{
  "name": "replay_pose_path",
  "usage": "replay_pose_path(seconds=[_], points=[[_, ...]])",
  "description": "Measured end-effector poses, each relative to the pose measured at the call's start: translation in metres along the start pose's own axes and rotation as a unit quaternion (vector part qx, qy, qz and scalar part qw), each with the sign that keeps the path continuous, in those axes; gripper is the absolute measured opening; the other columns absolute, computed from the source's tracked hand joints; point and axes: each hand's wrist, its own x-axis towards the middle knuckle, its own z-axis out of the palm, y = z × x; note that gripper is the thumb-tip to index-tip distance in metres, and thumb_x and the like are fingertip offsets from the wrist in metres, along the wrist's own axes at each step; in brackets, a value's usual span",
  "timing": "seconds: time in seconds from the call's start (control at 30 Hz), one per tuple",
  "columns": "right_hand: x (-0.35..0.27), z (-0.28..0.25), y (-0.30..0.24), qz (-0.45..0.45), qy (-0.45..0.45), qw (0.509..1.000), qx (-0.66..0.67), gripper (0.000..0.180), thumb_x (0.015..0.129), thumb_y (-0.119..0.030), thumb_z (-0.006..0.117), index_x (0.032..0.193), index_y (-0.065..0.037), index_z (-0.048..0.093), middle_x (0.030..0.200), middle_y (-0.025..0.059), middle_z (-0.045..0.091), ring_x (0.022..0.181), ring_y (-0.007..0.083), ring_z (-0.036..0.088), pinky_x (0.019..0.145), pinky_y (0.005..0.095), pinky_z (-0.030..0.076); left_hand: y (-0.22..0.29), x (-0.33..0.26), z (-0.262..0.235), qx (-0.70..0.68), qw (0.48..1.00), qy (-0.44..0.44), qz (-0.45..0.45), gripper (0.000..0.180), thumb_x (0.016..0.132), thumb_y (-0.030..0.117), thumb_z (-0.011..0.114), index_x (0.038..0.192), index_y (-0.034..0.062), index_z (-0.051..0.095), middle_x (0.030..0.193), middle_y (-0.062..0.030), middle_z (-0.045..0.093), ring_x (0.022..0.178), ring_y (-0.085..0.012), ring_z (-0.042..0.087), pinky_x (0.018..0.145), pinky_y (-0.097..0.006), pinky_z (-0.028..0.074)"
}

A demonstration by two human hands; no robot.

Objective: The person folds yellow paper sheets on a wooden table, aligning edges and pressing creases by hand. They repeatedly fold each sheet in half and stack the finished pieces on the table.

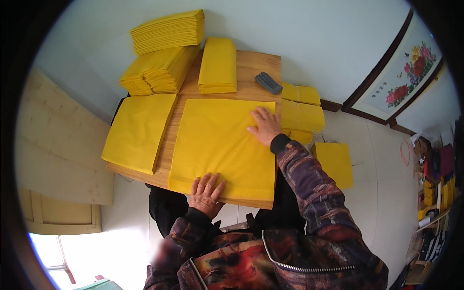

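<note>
A large yellow cloth sheet (222, 145) lies spread on the wooden table in front of me, with faint creases across it. My left hand (207, 193) rests on its near edge, fingers spread and pointing away from me. My right hand (265, 126) lies on its far right part, fingers apart, near the table's right edge. Neither hand grips anything. To the left is a flat stack of yellow cloth (139, 130). Beyond the sheet stands a narrow folded yellow stack (217, 65), and a dark grey folded bundle (268, 83) lies at the far right.
Tall piles of folded yellow cloth (157, 70) rise at the table's far left. Tied yellow bundles (302, 116) stand beyond the table's right edge, with another yellow stack (334, 164) lower down. A framed flower picture (398, 72) leans by the wall; shelves (432, 212) line the right.
</note>
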Motion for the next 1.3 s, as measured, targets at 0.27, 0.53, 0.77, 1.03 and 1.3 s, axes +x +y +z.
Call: replay_pose_path(seconds=[0.27,0.53,0.77,1.03,1.3], points=[[0.010,-0.019,-0.003,0.094,0.031,0.995,-0.034,0.060,0.092,-0.042,0.054,0.141,-0.013,0.040,0.152,0.0085,0.030,0.142,0.0301,0.021,0.113,0.0552,0.018,0.000,-0.002,-0.002,-0.009,0.999,-0.035,-0.010,0.069,0.070,0.033,0.075,0.133,0.0208,0.049,0.143,-0.0068,0.042,0.134,-0.0308,0.036,0.111,-0.052,0.025],[-0.070,-0.014,-0.091,-0.076,-0.047,0.996,-0.013,0.057,0.090,-0.041,0.059,0.139,-0.015,0.043,0.152,0.0083,0.029,0.141,0.0363,0.021,0.110,0.0624,0.018,0.001,-0.001,-0.010,-0.031,0.998,-0.061,-0.011,0.077,0.070,0.035,0.076,0.138,0.0206,0.044,0.146,-0.0081,0.038,0.136,-0.0306,0.033,0.112,-0.051,0.024],[-0.093,-0.003,-0.078,-0.084,0.003,0.996,-0.018,0.066,0.086,-0.044,0.063,0.141,-0.016,0.041,0.153,0.0087,0.025,0.140,0.0394,0.018,0.110,0.0631,0.012,-0.001,0.013,-0.044,-0.079,0.988,-0.135,-0.014,0.076,0.074,0.037,0.074,0.140,0.0195,0.041,0.145,-0.0091,0.039,0.136,-0.0311,0.033,0.111,-0.049,0.026],[-0.094,0.004,-0.076,-0.091,0.046,0.995,0.009,0.066,0.081,-0.044,0.066,0.137,-0.017,0.046,0.150,0.0105,0.031,0.138,0.0398,0.022,0.110,0.0623,0.012,-0.037,0.116,-0.049,-0.143,0.978,-0.148,-0.046,0.048,0.086,0.024,0.061,0.130,0.0109,0.048,0.128,-0.0125,0.053,0.123,-0.0292,0.048,0.101,-0.042,0.039],[-0.092,0.000,-0.077,-0.082,0.031,0.996,0.021,0.065,0.078,-0.046,0.068,0.135,-0.018,0.051,0.150,0.0092,0.032,0.139,0.0381,0.021,0.109,0.0636,0.014,-0.098,0.198,0.027,-0.001,0.990,-0.086,-0.108,0.065,0.092,0.041,0.051,0.148,0.0136,0.031,0.156,-0.0065,0.026,0.144,-0.0254,0.021,0.117,-0.046,0.014]])
